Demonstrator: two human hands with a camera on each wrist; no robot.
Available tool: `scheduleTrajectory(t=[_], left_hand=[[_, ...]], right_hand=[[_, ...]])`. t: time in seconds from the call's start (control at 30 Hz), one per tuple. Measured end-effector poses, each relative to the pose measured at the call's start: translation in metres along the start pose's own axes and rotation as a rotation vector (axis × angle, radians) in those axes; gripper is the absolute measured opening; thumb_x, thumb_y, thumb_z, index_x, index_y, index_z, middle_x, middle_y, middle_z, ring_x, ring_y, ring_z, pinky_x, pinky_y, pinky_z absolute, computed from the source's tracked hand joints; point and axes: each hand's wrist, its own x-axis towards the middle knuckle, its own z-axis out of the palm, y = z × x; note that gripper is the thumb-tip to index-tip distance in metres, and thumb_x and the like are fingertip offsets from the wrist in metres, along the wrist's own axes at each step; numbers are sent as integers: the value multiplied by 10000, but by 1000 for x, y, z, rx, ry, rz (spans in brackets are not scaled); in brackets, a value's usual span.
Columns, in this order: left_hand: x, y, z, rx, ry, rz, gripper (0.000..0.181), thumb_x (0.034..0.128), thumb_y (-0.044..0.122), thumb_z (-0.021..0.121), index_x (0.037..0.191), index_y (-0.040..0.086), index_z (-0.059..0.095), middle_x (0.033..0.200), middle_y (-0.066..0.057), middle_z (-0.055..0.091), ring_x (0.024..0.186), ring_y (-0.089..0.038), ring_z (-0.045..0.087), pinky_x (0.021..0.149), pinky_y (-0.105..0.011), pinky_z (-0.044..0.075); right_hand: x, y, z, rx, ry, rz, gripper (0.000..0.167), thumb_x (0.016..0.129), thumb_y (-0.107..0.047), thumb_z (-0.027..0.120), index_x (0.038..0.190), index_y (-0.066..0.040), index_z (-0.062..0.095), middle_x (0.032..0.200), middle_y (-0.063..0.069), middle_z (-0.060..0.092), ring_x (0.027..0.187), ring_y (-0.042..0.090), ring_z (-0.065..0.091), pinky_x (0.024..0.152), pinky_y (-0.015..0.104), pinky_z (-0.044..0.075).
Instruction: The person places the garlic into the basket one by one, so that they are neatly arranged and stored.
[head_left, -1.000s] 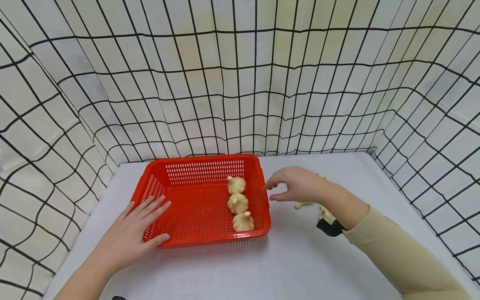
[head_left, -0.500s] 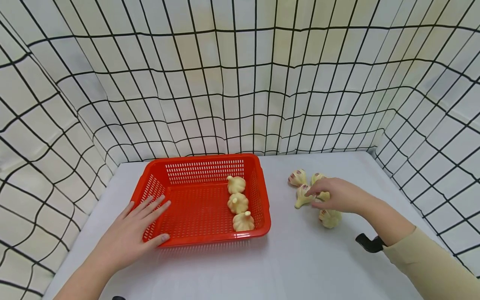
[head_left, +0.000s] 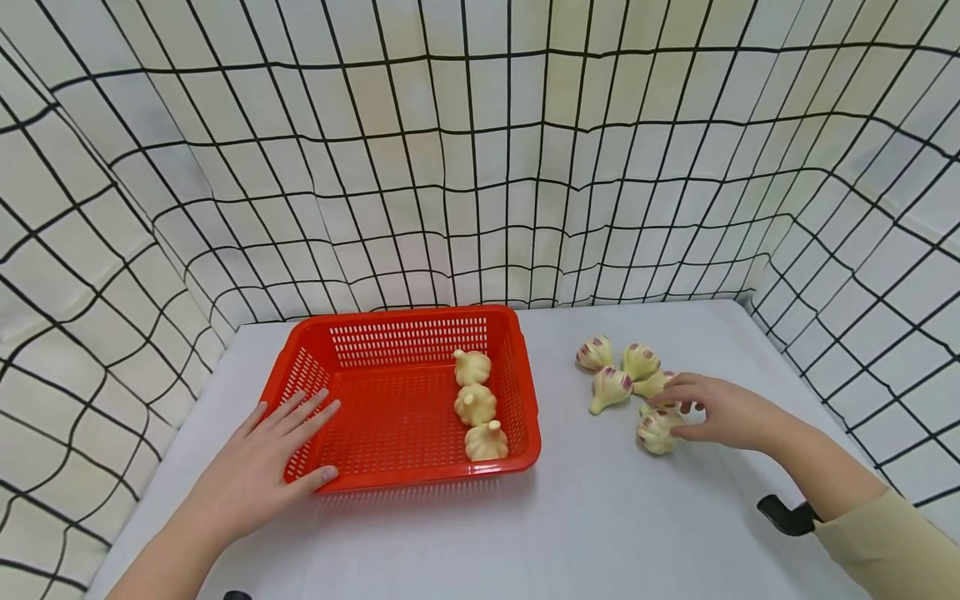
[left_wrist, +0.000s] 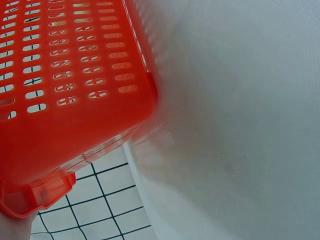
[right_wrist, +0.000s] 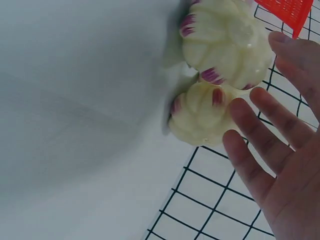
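Observation:
In the head view a red basket holds three pale garlic bulbs in a column along its right side. My left hand rests with spread fingers on the basket's left rim. Right of the basket lies a group of several purple-streaked garlic bulbs. My right hand is at the group's right side, fingers relaxed and apart, over the nearest bulb and one partly hidden behind the fingers. The right wrist view shows two bulbs beside the fingertips, the palm holding nothing.
A white table lies under everything. Black netting over pale cloth rises behind the table and on both sides. The basket's outer wall fills the upper left of the left wrist view.
My right hand has moved right, from beside the basket's right rim to the right side of the streaked bulbs, uncovering several of them. My left hand has stayed on the basket.

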Motion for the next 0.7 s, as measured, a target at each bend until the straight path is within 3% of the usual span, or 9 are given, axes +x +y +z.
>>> scheduleTrajectory(t=[0.2,0.37,0.7], left_hand=[[0,0,-1,2,3,6,812,869,623,633,1533,214,404,1554,-93,402,1415,-385,340,1218,-417,-68],[0,1,-1,-1,1,3,813,870,622,633,1536,220,397,1554,-91,402,1416,-382,338,1216,-412,-76],[0,0,-1,-2,9,10,809,874,622,630,1539,226,392,1562,-75,393,1418,-377,337,1220,-430,-51]], right_hand=[[-2,1,5,7,-28,3,508,845,-150,777,1328,-195,627,1222,1,579,872,118,549,660,254,498],[-2,3,8,21,-50,22,486,867,-128,748,1326,-228,625,1160,-40,581,851,117,547,630,240,481],[5,-3,14,22,-55,21,446,854,-302,786,1277,-271,645,943,-148,575,780,70,535,608,239,472]])
